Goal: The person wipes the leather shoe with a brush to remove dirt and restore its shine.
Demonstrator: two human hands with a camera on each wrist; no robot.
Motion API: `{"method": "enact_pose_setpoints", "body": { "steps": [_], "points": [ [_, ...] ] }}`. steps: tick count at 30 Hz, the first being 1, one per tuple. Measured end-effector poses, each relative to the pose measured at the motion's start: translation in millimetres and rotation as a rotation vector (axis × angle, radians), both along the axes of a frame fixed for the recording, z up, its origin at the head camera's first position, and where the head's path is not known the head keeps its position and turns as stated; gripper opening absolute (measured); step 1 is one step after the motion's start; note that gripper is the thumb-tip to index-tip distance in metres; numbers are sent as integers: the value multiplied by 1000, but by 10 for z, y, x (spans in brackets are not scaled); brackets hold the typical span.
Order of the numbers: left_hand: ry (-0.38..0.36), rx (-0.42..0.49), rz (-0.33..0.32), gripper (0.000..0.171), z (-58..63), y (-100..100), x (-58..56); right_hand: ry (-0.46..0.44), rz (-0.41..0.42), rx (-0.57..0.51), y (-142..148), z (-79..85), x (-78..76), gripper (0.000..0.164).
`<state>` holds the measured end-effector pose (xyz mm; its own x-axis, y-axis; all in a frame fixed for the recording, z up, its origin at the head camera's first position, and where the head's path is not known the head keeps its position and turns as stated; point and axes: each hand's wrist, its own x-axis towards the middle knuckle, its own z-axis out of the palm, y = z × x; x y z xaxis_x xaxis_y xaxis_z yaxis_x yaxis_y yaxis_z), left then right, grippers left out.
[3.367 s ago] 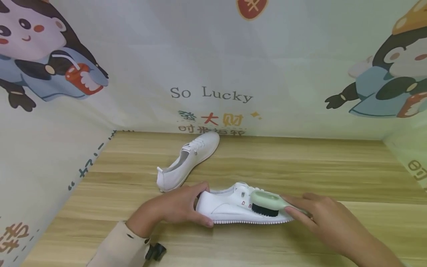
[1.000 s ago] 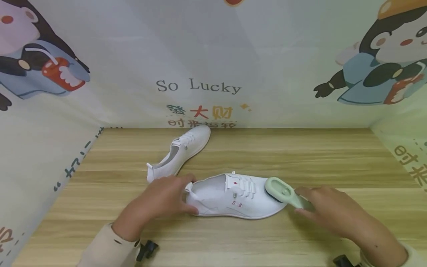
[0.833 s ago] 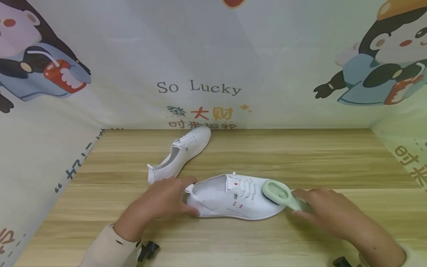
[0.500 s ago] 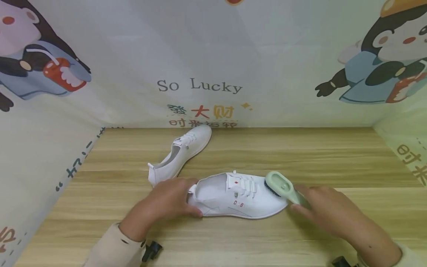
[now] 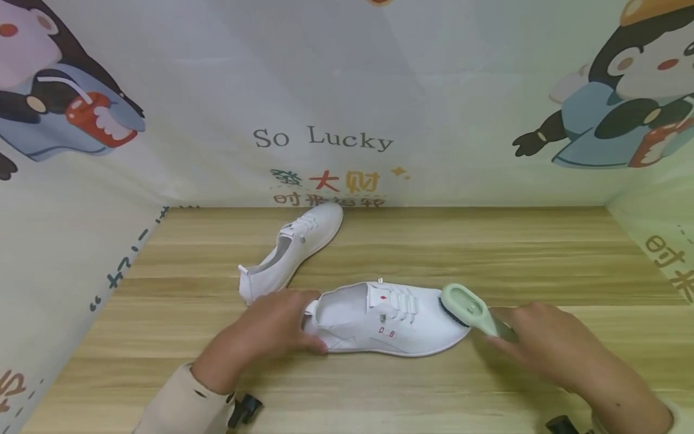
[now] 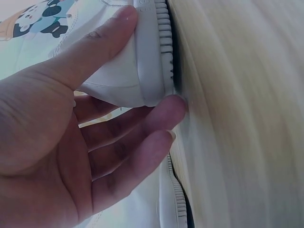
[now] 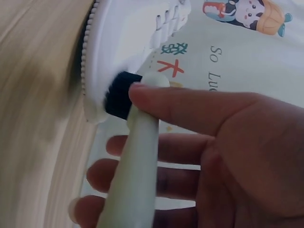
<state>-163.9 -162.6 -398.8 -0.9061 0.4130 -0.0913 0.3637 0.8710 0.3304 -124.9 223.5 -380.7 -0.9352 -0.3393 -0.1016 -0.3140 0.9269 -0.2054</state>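
Note:
A white lace-up shoe (image 5: 347,319) sits sole-down on the wood-grain surface, its toe pointing right. My left hand (image 5: 276,322) grips it at the heel; in the left wrist view the thumb (image 6: 102,45) lies along the heel's side and the fingers curl behind it. My right hand (image 5: 547,343) holds a pale green shoe brush (image 5: 466,304) by its handle, the thumb pressed near the head. In the right wrist view the black bristles (image 7: 121,95) are against the toe. Behind the left hand lies a second white shoe (image 5: 298,250), toe to the backdrop.
A pale printed backdrop (image 5: 336,90) with cartoon figures and lettering stands behind and along both sides of the wood-grain surface (image 5: 515,253). Black clips (image 5: 246,410) show at the wrists, by the beige sleeves.
The shoe, earlier tilted with its side up and brushed there, now sits sole-down. The brush has moved to the toe and, over the last second, back and forth slightly, now farther right.

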Motion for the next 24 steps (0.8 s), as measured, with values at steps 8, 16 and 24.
{"method": "enact_pose_setpoints", "body": {
  "steps": [8, 16, 24],
  "points": [
    [11, 3, -18, 78, 5, -25, 3, -110, 127, -107, -34, 16, 42, 16],
    [4, 10, -20, 70, -1, -10, -6, -16, 105, -61, -79, -45, 3, 45],
    [10, 11, -35, 69, 2, -17, -16, 72, 34, -13, -116, -67, -25, 53]
  ]
}}
